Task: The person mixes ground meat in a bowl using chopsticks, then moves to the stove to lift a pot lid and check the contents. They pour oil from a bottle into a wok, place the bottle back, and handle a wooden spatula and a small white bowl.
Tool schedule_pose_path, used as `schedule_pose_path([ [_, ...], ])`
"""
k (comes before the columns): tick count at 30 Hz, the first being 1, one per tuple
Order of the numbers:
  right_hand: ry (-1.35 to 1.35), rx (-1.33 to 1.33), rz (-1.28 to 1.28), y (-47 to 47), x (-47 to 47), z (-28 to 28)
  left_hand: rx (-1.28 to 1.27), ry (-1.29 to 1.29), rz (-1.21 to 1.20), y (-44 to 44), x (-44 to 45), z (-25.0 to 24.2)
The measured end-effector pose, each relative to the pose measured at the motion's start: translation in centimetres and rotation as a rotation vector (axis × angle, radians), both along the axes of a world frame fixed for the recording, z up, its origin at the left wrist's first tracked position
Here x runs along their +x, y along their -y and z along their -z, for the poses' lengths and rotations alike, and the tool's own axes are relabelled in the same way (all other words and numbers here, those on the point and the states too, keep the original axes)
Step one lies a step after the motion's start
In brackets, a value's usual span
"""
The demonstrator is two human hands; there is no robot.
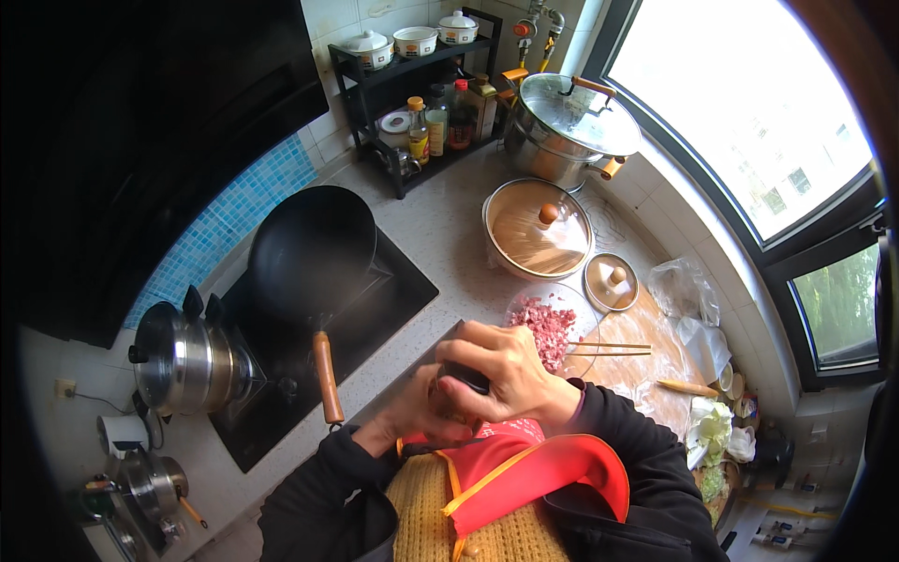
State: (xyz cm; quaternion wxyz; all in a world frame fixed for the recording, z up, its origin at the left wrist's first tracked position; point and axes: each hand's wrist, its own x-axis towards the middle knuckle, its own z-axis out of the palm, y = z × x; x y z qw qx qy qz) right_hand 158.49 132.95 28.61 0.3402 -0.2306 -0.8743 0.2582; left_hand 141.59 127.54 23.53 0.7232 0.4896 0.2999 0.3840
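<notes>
My right hand (502,369) is closed around the top of a dark, rounded object (465,376), perhaps a lid or cap. My left hand (428,407) is just below and beside it, fingers curled against the lower part of the same object; most of that object is hidden by my fingers. Both hands are in front of my body, above a red apron with orange trim (555,471). Just beyond my right hand lies chopped raw meat (544,324) in a clear bowl (586,316), with a pair of wooden chopsticks (625,345) resting across its right side.
A black wok (309,253) stands on the dark cooktop (411,288), beside a steel pot (186,358). Ahead are a glass-lidded bowl (537,228), a small glass lid (611,281) and a large steamer pot (555,158). At right, a rolling pin (687,388) lies on a floured board (653,323) near cabbage (708,428).
</notes>
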Motion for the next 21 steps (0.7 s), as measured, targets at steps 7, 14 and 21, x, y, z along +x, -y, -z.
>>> schedule_pose_path([
  [7,0.072,0.239,-0.262,-2.4,0.5,-3.5,0.302,-0.108,0.071,-1.7,-0.5,-0.1],
  [14,-0.725,-0.599,-0.246,-5.0,2.0,-2.9,0.640,-0.294,-0.297,-1.3,-1.1,-2.7],
  [21,-0.894,-1.190,-0.108,-4.7,2.4,4.5,1.080,-0.514,-0.606,-1.7,-3.2,-4.5],
])
